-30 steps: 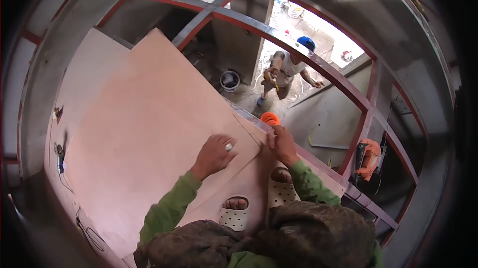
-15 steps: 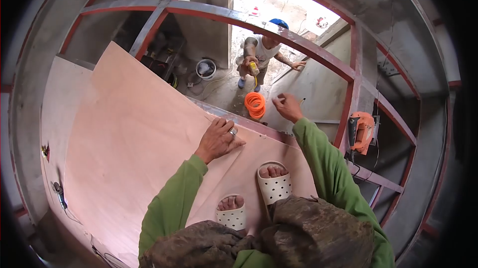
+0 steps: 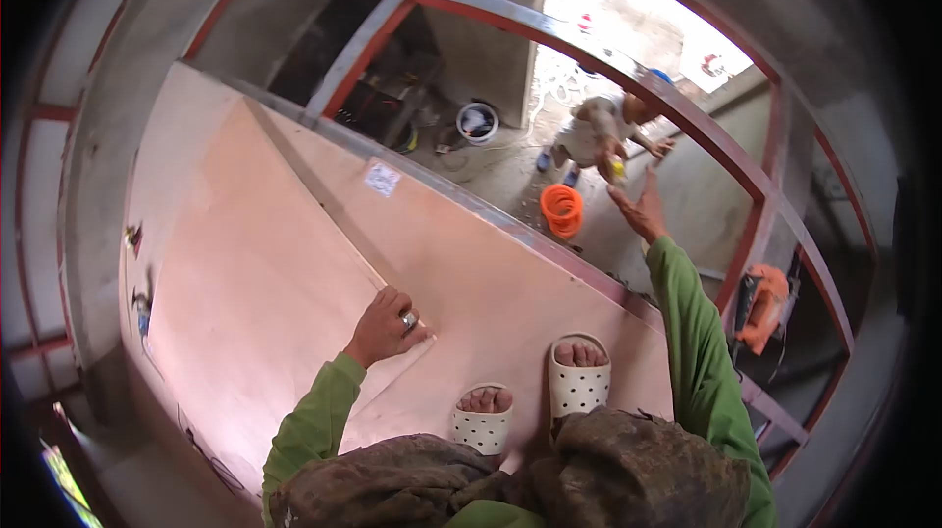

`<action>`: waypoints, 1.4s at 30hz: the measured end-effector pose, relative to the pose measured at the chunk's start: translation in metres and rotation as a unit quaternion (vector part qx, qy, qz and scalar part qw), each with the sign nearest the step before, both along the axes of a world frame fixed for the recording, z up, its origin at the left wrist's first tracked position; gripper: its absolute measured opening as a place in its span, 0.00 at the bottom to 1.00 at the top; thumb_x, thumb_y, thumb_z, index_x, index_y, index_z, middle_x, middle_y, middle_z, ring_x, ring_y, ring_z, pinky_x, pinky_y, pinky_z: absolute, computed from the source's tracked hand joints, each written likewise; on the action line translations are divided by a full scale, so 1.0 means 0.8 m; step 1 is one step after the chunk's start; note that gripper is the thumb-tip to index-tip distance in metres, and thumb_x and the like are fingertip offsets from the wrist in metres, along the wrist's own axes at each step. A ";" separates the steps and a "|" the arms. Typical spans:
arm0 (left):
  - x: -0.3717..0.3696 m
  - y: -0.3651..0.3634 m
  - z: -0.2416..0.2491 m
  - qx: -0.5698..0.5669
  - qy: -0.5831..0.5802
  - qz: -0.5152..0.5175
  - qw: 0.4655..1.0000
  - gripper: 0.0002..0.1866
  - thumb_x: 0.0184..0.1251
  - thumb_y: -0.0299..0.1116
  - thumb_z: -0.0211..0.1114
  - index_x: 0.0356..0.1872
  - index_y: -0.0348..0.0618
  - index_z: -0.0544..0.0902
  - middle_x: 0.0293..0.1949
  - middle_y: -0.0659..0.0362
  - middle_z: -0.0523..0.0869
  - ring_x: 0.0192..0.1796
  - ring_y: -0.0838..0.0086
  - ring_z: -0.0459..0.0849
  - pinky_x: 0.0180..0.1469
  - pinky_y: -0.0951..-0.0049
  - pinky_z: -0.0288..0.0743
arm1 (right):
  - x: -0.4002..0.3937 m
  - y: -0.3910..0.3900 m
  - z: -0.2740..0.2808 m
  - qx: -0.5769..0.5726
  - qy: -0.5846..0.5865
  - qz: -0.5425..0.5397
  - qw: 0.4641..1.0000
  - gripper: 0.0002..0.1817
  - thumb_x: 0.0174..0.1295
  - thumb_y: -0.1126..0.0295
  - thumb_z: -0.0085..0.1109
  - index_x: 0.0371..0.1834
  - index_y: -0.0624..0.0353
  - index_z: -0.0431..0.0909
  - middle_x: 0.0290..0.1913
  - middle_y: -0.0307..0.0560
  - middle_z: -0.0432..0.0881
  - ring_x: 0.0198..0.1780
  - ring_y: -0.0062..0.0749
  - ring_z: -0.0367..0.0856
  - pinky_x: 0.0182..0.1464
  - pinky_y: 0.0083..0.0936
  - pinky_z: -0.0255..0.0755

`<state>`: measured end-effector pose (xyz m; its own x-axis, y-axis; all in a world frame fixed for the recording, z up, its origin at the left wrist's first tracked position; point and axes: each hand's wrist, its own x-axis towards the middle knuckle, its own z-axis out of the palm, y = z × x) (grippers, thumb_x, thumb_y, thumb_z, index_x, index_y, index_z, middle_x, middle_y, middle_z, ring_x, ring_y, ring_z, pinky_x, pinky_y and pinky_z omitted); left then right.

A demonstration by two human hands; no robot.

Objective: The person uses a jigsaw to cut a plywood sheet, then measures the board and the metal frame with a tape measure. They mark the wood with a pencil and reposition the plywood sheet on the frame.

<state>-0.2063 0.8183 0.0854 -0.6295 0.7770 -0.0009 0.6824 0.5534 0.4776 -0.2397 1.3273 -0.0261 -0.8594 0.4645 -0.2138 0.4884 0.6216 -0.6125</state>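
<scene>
The upper sheet (image 3: 245, 253) lies askew over a lower sheet (image 3: 481, 273). A red-edged frame (image 3: 549, 34) crosses before a co-worker (image 3: 597, 128). The left hand's (image 3: 388, 327) fingers curl closed on the upper sheet's edge; the right hand (image 3: 643, 211), loosely spread, meets or nears (I cannot tell which) the co-worker's yellow item (image 3: 617, 170).

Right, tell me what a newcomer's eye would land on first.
Likely the bright orange ringed object past the flat pink board's long edge. Then the right hand, outstretched toward another person's hand holding something yellow. The left hand grips a second pink board near its corner.
</scene>
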 end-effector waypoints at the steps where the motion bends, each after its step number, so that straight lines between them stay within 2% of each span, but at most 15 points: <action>1: 0.007 -0.011 0.000 0.001 -0.008 0.006 1.000 0.18 0.53 0.43 0.77 0.25 0.42 0.78 0.34 0.55 0.74 0.40 0.59 0.74 0.46 0.60 0.71 | -0.013 -0.001 -0.001 -0.018 0.028 -0.020 0.999 0.63 0.51 0.39 0.71 0.77 0.70 0.47 0.63 0.73 0.74 0.64 0.64 0.75 0.65 0.42 0.68; 5: 0.020 -0.025 0.000 0.013 -0.025 0.039 0.999 0.17 0.52 0.40 0.78 0.27 0.42 0.78 0.34 0.55 0.74 0.40 0.58 0.74 0.44 0.60 0.72 | -0.062 0.021 -0.060 -0.187 -0.014 0.044 0.981 0.49 0.56 0.45 0.70 0.73 0.63 0.57 0.60 0.58 0.79 0.61 0.49 0.79 0.58 0.41 0.72; 7: 0.024 -0.019 0.003 0.006 -0.027 0.057 0.998 0.17 0.52 0.39 0.78 0.29 0.42 0.79 0.35 0.55 0.75 0.40 0.58 0.76 0.44 0.60 0.73 | -0.069 0.011 -0.056 -0.131 -0.037 0.109 0.985 0.39 0.59 0.55 0.68 0.71 0.57 0.61 0.56 0.54 0.82 0.59 0.46 0.81 0.56 0.40 0.73; 9: 0.026 -0.001 -0.001 0.058 -0.033 0.114 0.991 0.16 0.55 0.41 0.77 0.32 0.40 0.82 0.37 0.54 0.77 0.42 0.59 0.76 0.47 0.61 0.73 | -0.050 -0.004 -0.037 0.002 -0.083 0.014 0.996 0.27 0.63 0.56 0.62 0.63 0.58 0.72 0.48 0.61 0.85 0.50 0.53 0.85 0.53 0.41 0.76; 10: 0.024 0.015 0.001 0.060 -0.030 0.113 0.991 0.16 0.55 0.41 0.77 0.32 0.40 0.82 0.37 0.54 0.77 0.42 0.59 0.76 0.47 0.61 0.73 | -0.042 0.000 -0.031 -0.041 -0.077 0.023 0.996 0.28 0.62 0.61 0.60 0.64 0.59 0.71 0.52 0.67 0.82 0.58 0.63 0.79 0.57 0.49 0.73; 16: 0.036 0.110 0.011 0.133 -0.088 0.075 0.984 0.19 0.55 0.36 0.78 0.44 0.38 0.84 0.42 0.51 0.82 0.43 0.59 0.82 0.44 0.64 0.79 | 0.005 -0.009 0.004 -0.019 0.047 -0.020 0.999 0.26 0.59 0.64 0.61 0.60 0.62 0.72 0.48 0.68 0.82 0.50 0.68 0.81 0.54 0.49 0.75; 17: 0.042 0.123 0.009 0.166 -0.179 0.125 0.962 0.18 0.60 0.36 0.75 0.47 0.37 0.83 0.43 0.52 0.82 0.42 0.62 0.83 0.45 0.66 0.80 | 0.026 -0.010 -0.002 0.050 0.169 -0.011 0.984 0.24 0.60 0.64 0.62 0.59 0.61 0.73 0.43 0.60 0.84 0.41 0.55 0.85 0.48 0.42 0.79; 18: 0.045 0.136 0.007 0.194 -0.267 0.173 0.928 0.17 0.64 0.35 0.72 0.49 0.37 0.82 0.43 0.52 0.83 0.41 0.65 0.84 0.46 0.68 0.80 | 0.044 -0.015 0.010 -0.080 0.177 -0.036 0.980 0.23 0.62 0.63 0.62 0.59 0.59 0.73 0.42 0.50 0.82 0.36 0.36 0.85 0.38 0.32 0.81; 22: 0.070 0.184 0.010 0.251 -0.554 0.277 0.744 0.17 0.76 0.38 0.60 0.55 0.33 0.77 0.46 0.53 0.84 0.39 0.71 0.85 0.46 0.72 0.81 | 0.132 -0.103 0.164 -0.488 0.155 -0.109 0.852 0.26 0.63 0.56 0.66 0.56 0.56 0.69 0.40 0.45 0.81 0.38 0.28 0.83 0.41 0.28 0.80; 26: 0.084 0.203 0.028 0.267 -0.662 0.236 0.659 0.22 0.83 0.44 0.48 0.56 0.30 0.75 0.44 0.52 0.84 0.40 0.74 0.85 0.46 0.73 0.82 | 0.197 -0.184 0.193 -0.503 0.152 0.011 0.851 0.20 0.67 0.54 0.62 0.51 0.56 0.71 0.40 0.41 0.80 0.35 0.21 0.81 0.39 0.22 0.77; 30: 0.093 0.190 0.029 0.262 -0.689 0.249 0.628 0.21 0.81 0.45 0.51 0.51 0.31 0.78 0.40 0.55 0.85 0.40 0.75 0.85 0.45 0.73 0.82 | 0.225 -0.206 0.174 -0.513 0.071 0.055 0.853 0.22 0.65 0.58 0.65 0.53 0.57 0.68 0.46 0.41 0.75 0.45 0.22 0.76 0.49 0.25 0.73; 32: 0.098 0.177 0.020 0.270 -0.685 0.259 0.625 0.20 0.79 0.44 0.56 0.49 0.32 0.78 0.41 0.55 0.85 0.43 0.73 0.86 0.48 0.72 0.83 | 0.223 -0.211 0.177 -0.426 0.092 0.135 0.890 0.29 0.65 0.54 0.64 0.62 0.58 0.65 0.46 0.53 0.74 0.45 0.43 0.80 0.50 0.37 0.73; 38: 0.093 0.198 0.032 0.277 -0.657 0.316 0.625 0.21 0.77 0.48 0.57 0.47 0.35 0.75 0.38 0.56 0.84 0.37 0.74 0.87 0.40 0.74 0.84 | 0.206 -0.205 0.210 -0.295 -0.052 0.306 0.904 0.41 0.65 0.51 0.63 0.76 0.58 0.56 0.52 0.62 0.74 0.52 0.57 0.78 0.53 0.40 0.72; 41: 0.100 0.185 0.026 0.229 -0.728 0.284 0.581 0.22 0.76 0.50 0.57 0.47 0.36 0.74 0.37 0.56 0.84 0.34 0.75 0.86 0.36 0.74 0.84 | 0.223 -0.220 0.166 -0.316 0.051 0.213 0.923 0.33 0.69 0.53 0.58 0.71 0.59 0.65 0.51 0.63 0.76 0.51 0.57 0.80 0.52 0.41 0.73; 42: 0.105 0.183 0.024 0.237 -0.717 0.289 0.589 0.22 0.74 0.48 0.62 0.50 0.35 0.77 0.43 0.55 0.85 0.41 0.74 0.86 0.41 0.76 0.82 | 0.204 -0.215 0.201 -0.364 -0.095 0.115 0.919 0.26 0.70 0.53 0.56 0.61 0.63 0.73 0.48 0.63 0.79 0.50 0.54 0.81 0.54 0.41 0.73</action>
